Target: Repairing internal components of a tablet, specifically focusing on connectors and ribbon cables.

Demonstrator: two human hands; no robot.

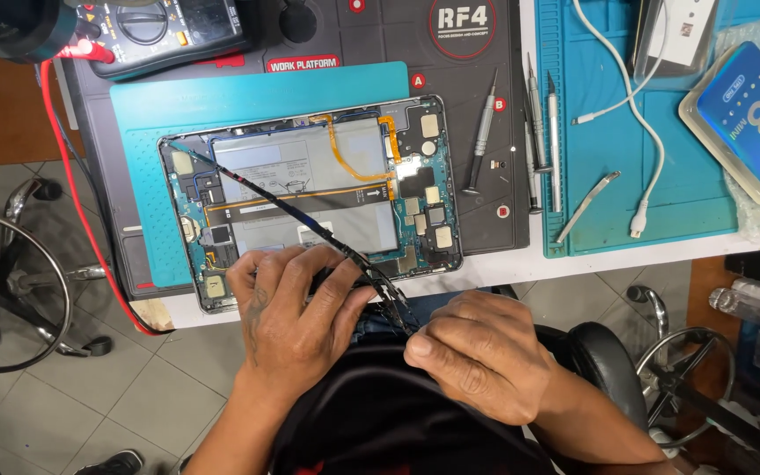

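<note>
Here, both the left hand point(296, 308) and right hand point(484, 352) pinch a thin black strip point(310, 220), fingers closed, above the opened tablet point(310, 198) just beyond them.

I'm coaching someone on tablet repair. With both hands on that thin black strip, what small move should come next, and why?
Probably keep lifting the thin black strip slowly along its length. It runs diagonally from the far left corner of the opened tablet to the near edge, where the left hand and right hand pinch it, and orange flex cables lie beneath.

Left hand point(296, 308) and right hand point(477, 352), fingers curled
</note>
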